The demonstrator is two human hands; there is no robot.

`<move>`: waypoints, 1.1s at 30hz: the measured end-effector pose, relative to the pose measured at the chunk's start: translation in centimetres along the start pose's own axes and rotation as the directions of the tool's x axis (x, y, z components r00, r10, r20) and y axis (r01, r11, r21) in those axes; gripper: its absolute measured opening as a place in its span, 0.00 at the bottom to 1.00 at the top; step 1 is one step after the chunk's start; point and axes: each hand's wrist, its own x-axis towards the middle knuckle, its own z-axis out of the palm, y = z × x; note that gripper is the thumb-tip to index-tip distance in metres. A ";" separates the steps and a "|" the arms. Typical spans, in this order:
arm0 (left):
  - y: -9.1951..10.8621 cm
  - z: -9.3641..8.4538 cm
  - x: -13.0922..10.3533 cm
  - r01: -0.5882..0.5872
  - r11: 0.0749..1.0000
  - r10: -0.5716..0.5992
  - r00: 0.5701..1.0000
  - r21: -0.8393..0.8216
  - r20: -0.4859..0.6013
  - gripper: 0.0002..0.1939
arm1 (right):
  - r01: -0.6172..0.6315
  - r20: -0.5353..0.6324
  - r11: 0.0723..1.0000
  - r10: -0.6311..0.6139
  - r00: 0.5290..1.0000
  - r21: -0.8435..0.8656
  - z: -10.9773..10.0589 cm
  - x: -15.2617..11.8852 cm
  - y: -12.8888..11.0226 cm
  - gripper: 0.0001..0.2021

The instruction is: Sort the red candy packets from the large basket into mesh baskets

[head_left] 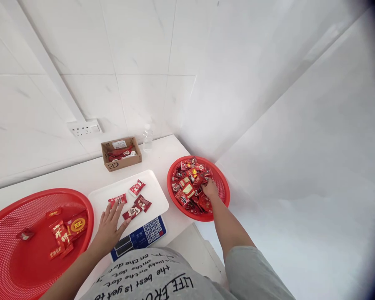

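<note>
My left hand [111, 223] is over the near left part of a white scale tray [156, 189], its fingers spread and nothing in it. On the tray lie several red snack packets [137, 187], some close to my fingertips. Below the tray shows the blue keypad panel of the digital scale [152, 231]. My right hand [210, 189] reaches into a round red plastic basket [224, 183] heaped with small red snack packets [187, 189]. Its fingers are down among the packets and partly hidden, so whether they grip one does not show.
A larger red basket [15, 223] with several red packets stands at the left. Against the wall are a small cardboard box [121, 165] holding red packets and a clear plastic bottle [148, 138]. A wall socket [85, 128] sits above the white table [165, 150].
</note>
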 end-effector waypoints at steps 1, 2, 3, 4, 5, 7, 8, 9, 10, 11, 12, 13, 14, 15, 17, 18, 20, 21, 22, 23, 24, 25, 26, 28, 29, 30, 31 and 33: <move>0.0 0.1 -0.1 0.002 1.000 -0.002 1.000 0.003 0.009 0.31 | -0.010 0.002 1.000 0.010 1.000 0.004 0.0 0.1 0.1 0.26; 0.0 0.1 -0.1 0.002 1.000 -0.002 1.000 0.005 0.019 0.31 | -0.017 0.008 1.000 0.017 1.000 0.011 0.0 0.1 0.1 0.25; 0.0 0.2 -0.2 0.002 1.000 -0.002 1.000 0.007 0.029 0.31 | -0.020 0.017 1.000 0.020 1.000 0.020 -0.1 0.1 0.2 0.23; 0.1 0.2 -0.2 0.000 1.000 0.000 0.999 0.009 0.036 0.30 | -0.022 0.029 0.999 0.022 0.999 0.030 -0.2 0.1 0.4 0.21; 0.2 0.3 -0.2 -0.003 1.000 0.002 0.999 0.010 0.040 0.30 | -0.026 0.041 0.999 0.024 0.999 0.040 -0.3 0.0 0.5 0.17; 0.3 0.3 -0.1 -0.007 1.000 0.007 0.999 0.010 0.043 0.30 | -0.038 0.061 0.997 0.034 0.998 0.065 -0.7 -0.1 0.7 0.10; 0.4 0.4 -0.1 -0.008 1.000 0.007 0.999 0.010 0.044 0.29 | -0.047 0.061 0.996 0.042 0.997 0.081 -0.9 -0.3 0.8 0.08; 0.5 0.4 0.0 -0.007 1.000 0.007 0.999 0.008 0.044 0.29 | -0.054 0.049 0.994 0.050 0.998 0.100 -1.2 -0.4 0.9 0.08; 0.5 0.4 0.0 -0.006 1.000 0.006 0.999 0.006 0.042 0.29 | -0.060 0.027 0.991 0.058 0.998 0.122 -1.6 -0.5 1.0 0.09; 0.5 0.4 0.0 -0.005 1.000 0.005 0.999 0.002 0.038 0.29 | -0.065 -0.006 0.987 0.067 0.998 0.147 -2.0 -0.7 1.0 0.10; 0.4 0.4 0.0 -0.006 1.000 0.006 0.999 -0.002 0.032 0.29 | -0.068 -0.042 0.983 0.077 0.996 0.173 -2.4 -0.9 1.0 0.12; 0.4 0.4 0.0 -0.007 1.000 0.008 1.000 -0.007 0.027 0.29 | -0.068 -0.077 0.979 0.084 0.993 0.192 -2.9 -1.1 1.0 0.14; 0.3 0.5 0.0 -0.009 1.000 0.009 1.000 -0.011 0.022 0.28 | -0.069 -0.108 0.972 0.095 0.990 0.223 -3.3 -1.5 0.9 0.17; 0.3 0.5 -0.1 -0.010 1.000 0.010 1.000 -0.015 0.017 0.28 | -0.075 -0.126 0.956 0.114 0.985 0.282 -3.8 -1.9 0.7 0.19; 0.3 0.5 -0.1 -0.011 1.000 0.011 1.000 -0.021 0.011 0.28 | -0.089 -0.108 0.875 0.158 0.981 0.475 -4.6 -3.0 0.0 0.22; 0.4 0.5 -0.1 -0.010 1.000 0.010 1.000 -0.021 0.013 0.28 | -0.094 -0.072 0.805 0.167 0.983 0.586 -4.8 -3.8 -0.6 0.22; 0.7 0.3 -0.2 -0.003 1.000 0.004 1.000 -0.015 0.030 0.28 | -0.089 0.013 0.677 0.117 0.993 0.731 -4.9 -5.4 -2.1 0.21; 0.9 0.2 -0.2 -0.001 1.000 0.001 0.999 -0.008 0.045 0.28 | -0.082 0.048 0.651 0.070 0.996 0.755 -4.7 -6.3 -3.1 0.21; 1.1 0.1 -0.2 0.000 1.000 0.000 0.998 0.000 0.063 0.27 | -0.072 0.080 0.643 0.016 0.997 0.762 -4.4 -7.2 -4.2 0.19; 1.4 0.0 -0.2 -0.002 1.000 0.001 0.997 0.010 0.079 0.27 | -0.061 0.118 0.646 -0.044 0.992 0.761 -4.0 -8.1 -5.4 0.19; 1.5 0.0 -0.2 -0.006 1.000 0.004 0.996 0.019 0.091 0.27 | -0.052 0.157 0.654 -0.103 0.982 0.754 -3.4 -9.0 -6.7 0.18; 1.7 -0.1 -0.2 -0.010 1.000 0.007 0.995 0.028 0.100 0.28 | -0.039 0.202 0.667 -0.168 0.965 0.744 -2.7 -9.8 -8.1 0.17; 1.7 -0.1 -0.2 -0.011 0.999 0.008 0.994 0.035 0.105 0.28 | -0.028 0.251 0.683 -0.230 0.940 0.730 -2.0 -10.7 -9.6 0.16; 1.7 0.0 -0.4 -0.004 0.999 -0.001 0.994 0.046 0.107 0.29 | -0.005 0.326 0.694 -0.332 0.885 0.720 -0.5 -12.2 -12.5 0.14; 1.6 0.0 -0.5 0.002 0.999 -0.007 0.994 0.049 0.105 0.30 | 0.012 0.345 0.689 -0.377 0.860 0.725 0.3 -12.9 -13.8 0.13; 1.4 0.1 -0.6 0.007 0.999 -0.012 0.995 0.052 0.102 0.30 | 0.016 0.368 0.683 -0.412 0.834 0.730 1.1 -13.4 -15.0 0.13; 1.3 0.1 -0.8 0.010 0.999 -0.015 0.995 0.053 0.098 0.31 | 0.006 0.399 0.678 -0.440 0.804 0.735 1.8 -13.9 -16.0 0.13; 1.0 0.2 -1.0 0.014 0.998 -0.018 0.996 0.055 0.082 0.32 | 0.029 0.416 0.678 -0.484 0.770 0.734 3.1 -14.4 -17.2 0.14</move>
